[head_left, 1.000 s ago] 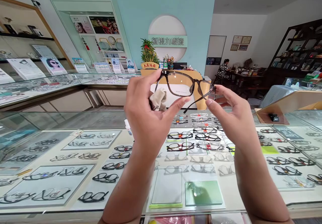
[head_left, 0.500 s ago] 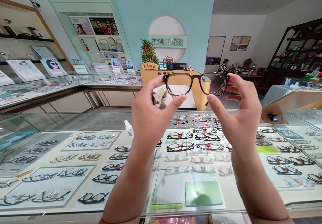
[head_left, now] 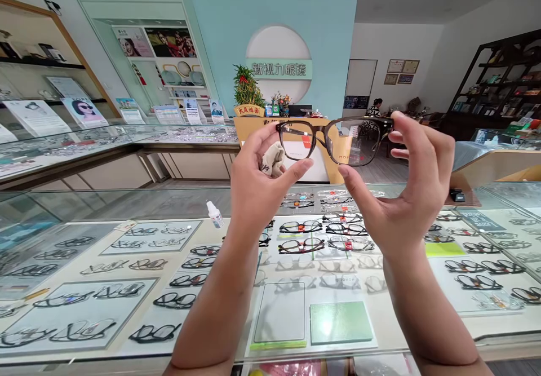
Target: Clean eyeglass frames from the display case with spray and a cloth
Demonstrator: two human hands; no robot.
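Dark-framed glasses [head_left: 320, 130] are held up in front of me, lenses upright, over the glass display counter [head_left: 139, 202]. My left hand [head_left: 264, 181] pinches the frame's left end between thumb and fingers and has a crumpled beige cloth [head_left: 274, 158] tucked in its palm. At the other end, my right hand [head_left: 399, 178] grips the frame's corner with its index finger, the thumb below the right lens. The right lens looks larger and nearer than the left one. An orange-red label shows behind the left lens.
A white spray bottle [head_left: 215, 215] stands on the counter left of my left hand. Rows of glasses [head_left: 301, 245] and a green pad [head_left: 341, 323] lie under or on the glass. Farther back are a wooden reception desk [head_left: 249, 131] and a seated person [head_left: 374, 111].
The glasses have turned, with their right end now nearer me and slightly higher. My right hand has moved right and up with it; my left hand has shifted slightly right.
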